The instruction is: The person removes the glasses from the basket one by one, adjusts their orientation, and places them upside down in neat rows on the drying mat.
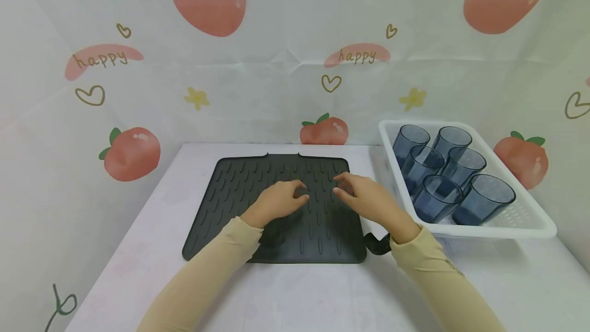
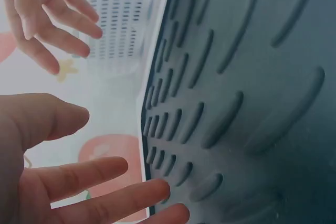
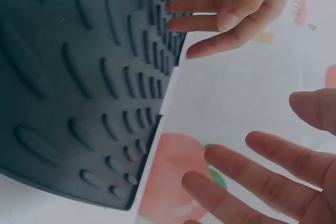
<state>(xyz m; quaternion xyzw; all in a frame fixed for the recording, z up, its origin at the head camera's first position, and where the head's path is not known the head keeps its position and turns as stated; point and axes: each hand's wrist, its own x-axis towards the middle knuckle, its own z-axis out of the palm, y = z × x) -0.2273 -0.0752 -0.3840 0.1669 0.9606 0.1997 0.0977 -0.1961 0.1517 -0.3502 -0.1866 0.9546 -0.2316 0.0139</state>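
Note:
A dark grey ridged drying mat [image 1: 286, 168] lies flat on the white table. Over its middle hovers my left hand [image 1: 278, 200], fingers relaxed and holding nothing. My right hand [image 1: 369, 199] hangs above the mat's right side, thumb and fingers apart, also with nothing in it. The two hands face each other across a small gap. In the left wrist view, the left hand's fingers [image 2: 100, 203] spread beside the mat's ridges [image 2: 231, 119]. The right wrist view shows the right hand's fingers [image 3: 262, 177] loosely extended, with the mat [image 3: 79, 103] beyond them.
To the right stands a white perforated basket [image 1: 530, 227] with several blue-tinted clear glasses [image 1: 440, 196] inside. A black strap [image 1: 378, 245] sits at the right wrist. Behind the table [image 1: 295, 296] hangs a white cloth [image 1: 272, 91] printed with peaches and hearts.

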